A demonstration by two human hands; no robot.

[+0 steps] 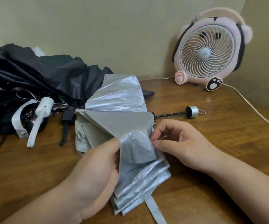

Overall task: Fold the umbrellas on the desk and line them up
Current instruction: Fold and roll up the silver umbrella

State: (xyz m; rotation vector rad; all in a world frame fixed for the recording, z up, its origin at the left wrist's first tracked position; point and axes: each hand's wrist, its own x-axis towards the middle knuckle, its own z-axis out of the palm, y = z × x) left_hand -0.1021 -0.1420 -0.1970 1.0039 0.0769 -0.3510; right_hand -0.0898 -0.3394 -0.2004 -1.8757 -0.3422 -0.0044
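A silver-grey umbrella [120,102] lies half collapsed across the middle of the wooden desk [211,143], its black shaft and round silver handle [192,112] pointing right. My left hand [98,164] grips a bunch of its canopy folds from the left. My right hand [177,141] pinches the cloth's edge on the right side, near the shaft. The closing strap [154,210] hangs toward the desk's front edge. Loose black umbrellas [33,75] are heaped at the back left, one with a white handle [43,105] and another with a black handle [68,115].
A pink animal-shaped desk fan [209,50] stands at the back right corner against the wall. Its white cord [253,107] runs along the desk's right side. A dark cloth piece [148,93] lies behind the silver umbrella.
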